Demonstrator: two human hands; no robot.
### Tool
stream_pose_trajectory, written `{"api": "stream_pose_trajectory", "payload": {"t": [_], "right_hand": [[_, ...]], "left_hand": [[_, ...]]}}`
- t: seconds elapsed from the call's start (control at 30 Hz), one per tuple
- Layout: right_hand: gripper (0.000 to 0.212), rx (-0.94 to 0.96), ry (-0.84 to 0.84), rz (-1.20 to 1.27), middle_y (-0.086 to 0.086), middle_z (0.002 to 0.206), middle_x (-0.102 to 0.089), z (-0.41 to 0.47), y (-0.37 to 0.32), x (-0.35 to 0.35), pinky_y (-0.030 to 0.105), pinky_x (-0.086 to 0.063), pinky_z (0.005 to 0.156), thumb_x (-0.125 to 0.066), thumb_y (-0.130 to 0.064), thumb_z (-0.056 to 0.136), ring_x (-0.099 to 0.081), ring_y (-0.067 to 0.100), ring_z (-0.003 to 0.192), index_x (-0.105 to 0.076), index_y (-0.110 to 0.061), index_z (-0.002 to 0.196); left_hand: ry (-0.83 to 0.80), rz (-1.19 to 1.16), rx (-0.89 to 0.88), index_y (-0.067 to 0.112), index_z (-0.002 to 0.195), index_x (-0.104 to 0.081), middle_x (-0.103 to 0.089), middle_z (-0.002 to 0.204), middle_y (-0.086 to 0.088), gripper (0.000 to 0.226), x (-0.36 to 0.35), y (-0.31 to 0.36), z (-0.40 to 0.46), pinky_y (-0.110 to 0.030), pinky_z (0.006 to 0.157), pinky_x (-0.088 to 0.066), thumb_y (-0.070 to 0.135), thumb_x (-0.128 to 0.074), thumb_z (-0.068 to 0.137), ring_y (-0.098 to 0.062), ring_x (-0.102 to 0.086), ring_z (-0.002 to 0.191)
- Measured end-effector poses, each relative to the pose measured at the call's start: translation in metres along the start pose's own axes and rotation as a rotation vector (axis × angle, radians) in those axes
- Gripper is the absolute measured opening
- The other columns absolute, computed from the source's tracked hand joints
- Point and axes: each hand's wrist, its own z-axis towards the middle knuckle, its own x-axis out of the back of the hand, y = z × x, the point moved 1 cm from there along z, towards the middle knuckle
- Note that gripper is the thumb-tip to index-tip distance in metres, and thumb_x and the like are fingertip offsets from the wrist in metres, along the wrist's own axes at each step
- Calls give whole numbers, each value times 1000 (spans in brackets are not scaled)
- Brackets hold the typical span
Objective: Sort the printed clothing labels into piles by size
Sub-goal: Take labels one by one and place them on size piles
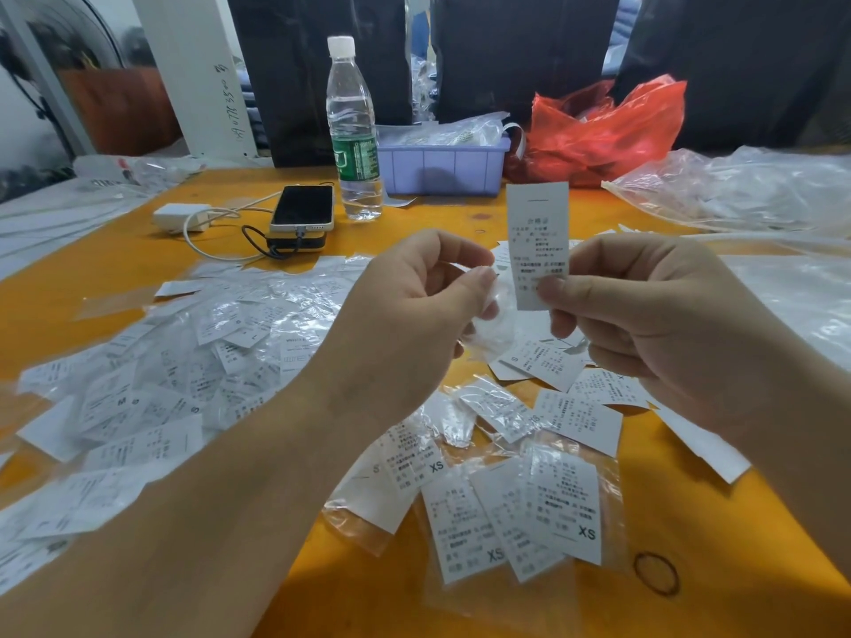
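Right hand pinches one label upright above mid-tabletop, fingers covering its lower end, where nearby labels carry their size, so a misread is likely. Left hand fingers curl on a clear sleeve, I think. XS pile sits near the front edge w/ an unsorted heap at left — slippery sleeves could slide and mix the piles.
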Motion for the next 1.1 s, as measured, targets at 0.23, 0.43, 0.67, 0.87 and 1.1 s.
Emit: {"api": "stream_pose_trajectory", "payload": {"t": [0.23,0.43,0.67,0.87,1.1], "right_hand": [[13,-14,-84,151,9,67,-64,0,-1,2,18,-19,34,-78,-24,64,-25,7,38,-73,-16,73],[26,-51,-194,30,9,70,-66,-3,1,-9,22,-16,37,-83,-24,65,-16,15,44,-76,-11,86],[30,-9,-141,-54,-3,62,-69,-4,2,-10,19,-19,35,-72,-28,67,-22,9,38,-76,-8,88],[31,11,-44,-26,21,66,-62,-2,2,-7,24,-20,38,-77,-32,60,-20,15,42,-77,-10,82],[30,4,-63,17,26,61,-50,-2,2,-4,21,-20,37,-76,-27,63,-19,15,42,-76,-6,84]], "left_hand": [[62,-11,-20,26,94,-62,-69,70,9,11,2,-1,1,-18,58,-51,16,-56,96,0,-59,60],[80,-45,-28,21,92,-60,-73,81,1,7,-2,2,-1,-13,59,-48,17,-56,97,-2,-65,69],[1,-4,-17,23,91,-59,-74,82,10,9,-8,4,-4,-11,55,-48,19,-54,98,0,-65,65],[-9,-79,75,20,95,-63,-74,83,0,5,-4,3,-3,-17,57,-52,19,-58,96,-4,-60,63],[-112,-187,207,15,95,-70,-70,88,-8,18,-2,3,0,-26,61,-50,30,-62,88,-11,-58,69]]}}
